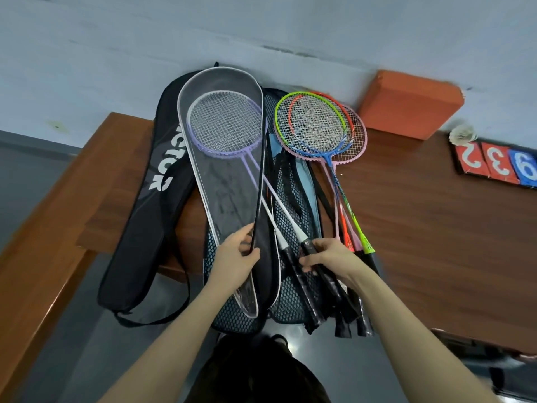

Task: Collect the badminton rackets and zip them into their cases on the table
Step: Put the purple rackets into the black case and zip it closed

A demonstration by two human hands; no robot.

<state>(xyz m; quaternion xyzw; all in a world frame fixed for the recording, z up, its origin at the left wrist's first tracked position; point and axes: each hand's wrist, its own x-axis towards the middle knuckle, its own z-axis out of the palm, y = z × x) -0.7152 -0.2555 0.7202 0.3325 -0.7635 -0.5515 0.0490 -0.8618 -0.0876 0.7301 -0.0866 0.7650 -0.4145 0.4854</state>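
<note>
On the table [406, 228], the left hand [235, 257] pinches the open edge of a clear case [223, 181] (purple rackets [223, 123] inside, heads toward the wall), while the right hand [328, 254] grips a black racket handle [312, 251] beside it.

— What are the hands doing?
— The left hand [236, 257] pinches the open white-edged case [223, 181]; the right hand [328, 255] grips the purple rackets' [225, 123] black handles.
— And the desk [421, 216]?
— Coloured rackets [316, 126] lie beside.
</note>
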